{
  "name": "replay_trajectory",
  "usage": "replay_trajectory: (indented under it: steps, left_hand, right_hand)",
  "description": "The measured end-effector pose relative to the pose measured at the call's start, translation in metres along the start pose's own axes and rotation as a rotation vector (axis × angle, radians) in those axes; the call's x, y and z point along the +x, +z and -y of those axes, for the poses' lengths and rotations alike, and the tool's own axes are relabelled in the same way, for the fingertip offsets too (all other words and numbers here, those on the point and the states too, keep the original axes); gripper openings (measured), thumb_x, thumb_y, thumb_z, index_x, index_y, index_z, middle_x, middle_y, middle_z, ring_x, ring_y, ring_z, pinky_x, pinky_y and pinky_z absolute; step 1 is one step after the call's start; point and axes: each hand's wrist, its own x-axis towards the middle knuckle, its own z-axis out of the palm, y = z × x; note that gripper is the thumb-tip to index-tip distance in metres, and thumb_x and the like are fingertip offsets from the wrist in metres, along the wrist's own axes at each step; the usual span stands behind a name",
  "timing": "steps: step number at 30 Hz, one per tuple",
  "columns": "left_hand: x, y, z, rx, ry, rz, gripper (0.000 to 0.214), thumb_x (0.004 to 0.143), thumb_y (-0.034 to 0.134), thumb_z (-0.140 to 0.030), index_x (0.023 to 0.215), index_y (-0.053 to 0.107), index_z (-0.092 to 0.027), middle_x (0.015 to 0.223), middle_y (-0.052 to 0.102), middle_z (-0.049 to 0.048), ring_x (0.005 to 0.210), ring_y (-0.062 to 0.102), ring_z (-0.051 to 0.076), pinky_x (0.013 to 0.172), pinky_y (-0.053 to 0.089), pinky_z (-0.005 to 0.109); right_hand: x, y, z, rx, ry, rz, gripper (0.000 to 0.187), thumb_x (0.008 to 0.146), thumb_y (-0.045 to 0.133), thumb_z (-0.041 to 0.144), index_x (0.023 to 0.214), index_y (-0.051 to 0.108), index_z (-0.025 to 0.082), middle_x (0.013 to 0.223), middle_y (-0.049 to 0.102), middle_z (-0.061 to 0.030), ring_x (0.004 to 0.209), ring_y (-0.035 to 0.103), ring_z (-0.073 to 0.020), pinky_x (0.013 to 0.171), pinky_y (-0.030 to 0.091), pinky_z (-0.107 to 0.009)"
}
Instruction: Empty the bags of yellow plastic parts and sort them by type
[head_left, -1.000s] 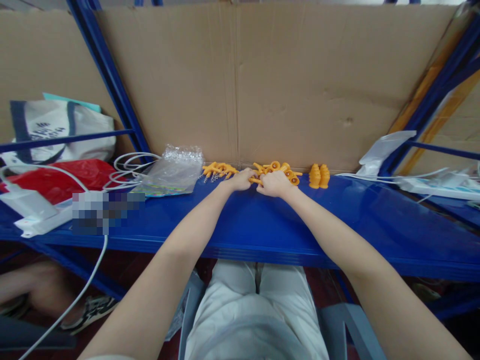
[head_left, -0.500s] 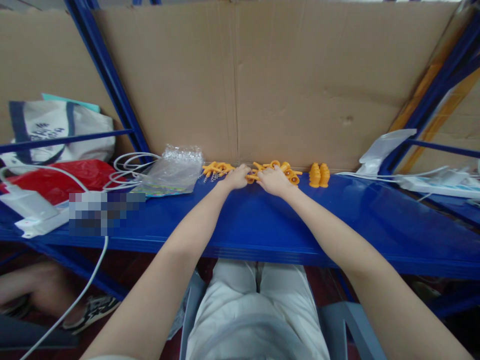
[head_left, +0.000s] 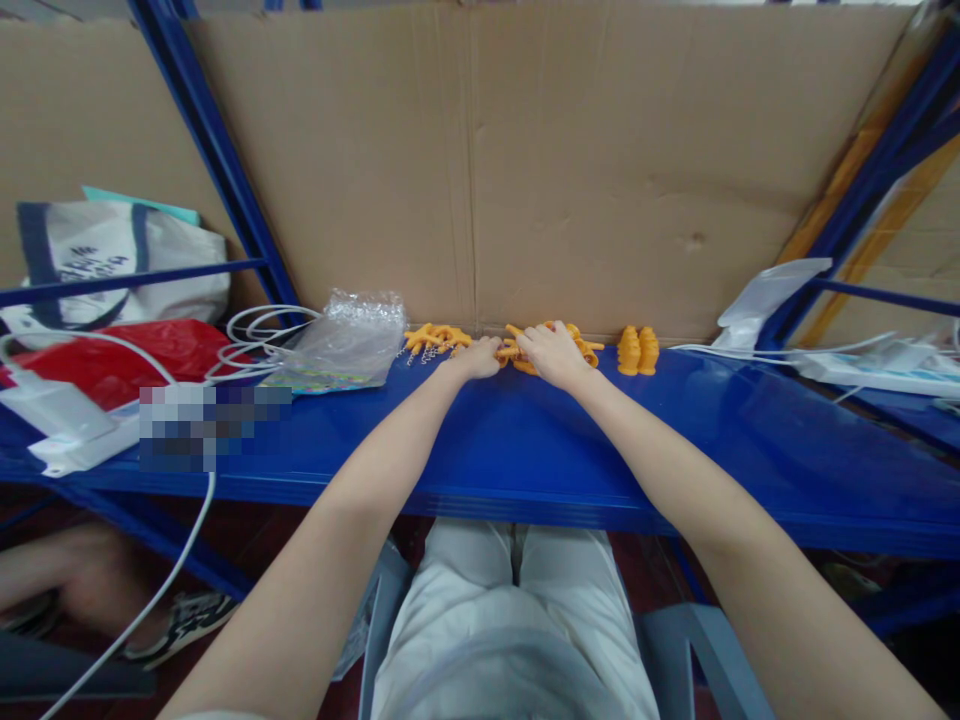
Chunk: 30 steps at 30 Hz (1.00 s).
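Orange plastic parts lie in a pile (head_left: 592, 347) at the back of the blue shelf. My left hand (head_left: 478, 358) is closed at the left side of the pile, its fingers curled on an orange plastic part (head_left: 505, 353) that juts out towards the other hand. Over the pile, my right hand (head_left: 553, 354) has its fingers bent down around an orange part; the fingertips are partly hidden. Left of my hands is a group of orange pieces with small metal chains (head_left: 433, 337). Two ribbed orange figures (head_left: 638, 351) stand upright side by side on the right.
A clear plastic bag (head_left: 349, 340) lies on the left, beside white cables (head_left: 255, 335), a red bag (head_left: 150, 355) and a white power strip (head_left: 90, 440). A cardboard sheet (head_left: 585, 180) rises behind. Another power strip (head_left: 877, 368) is at right. A person's leg (head_left: 82, 570) shows below left.
My right hand has shifted slightly to the right and rises a little higher over the pile, covering more of the cup-shaped parts. My left hand stays almost where it was, still curled.
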Motion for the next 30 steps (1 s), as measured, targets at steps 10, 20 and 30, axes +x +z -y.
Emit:
replay_trajectory:
  steps: [10,20,30]
  left_hand:
    - [0.008,0.009,0.04,-0.013,-0.037,0.018,0.048,0.071,0.051,-0.009,0.115,0.065,-0.02,0.122,0.073,0.0086,0.114,0.067,0.024,0.093,0.053,0.027]
    - [0.012,0.014,0.036,-0.005,0.017,0.018,0.052,0.07,0.054,-0.011,0.12,0.065,-0.019,0.118,0.074,0.0095,0.112,0.067,0.024,0.094,0.052,0.029]
    - [0.016,0.018,0.041,-0.035,0.044,-0.003,0.049,0.068,0.055,-0.013,0.115,0.066,-0.019,0.113,0.075,0.0099,0.109,0.069,0.025,0.093,0.052,0.031]
  right_hand:
    - [-0.026,0.026,-0.064,0.114,0.421,-0.088,0.03,0.098,0.049,0.029,0.117,0.069,0.017,0.123,0.063,-0.0177,0.114,0.053,-0.0325,0.09,0.036,-0.043]
    - [-0.05,0.064,-0.113,0.257,0.824,-0.177,0.037,0.095,0.047,0.028,0.129,0.057,0.015,0.115,0.069,-0.0184,0.11,0.058,-0.0324,0.097,0.035,-0.052]
    - [-0.061,0.078,-0.126,0.389,0.866,-0.158,0.02,0.092,0.048,0.021,0.111,0.055,0.018,0.11,0.071,-0.0164,0.107,0.065,-0.03,0.099,0.04,-0.047]
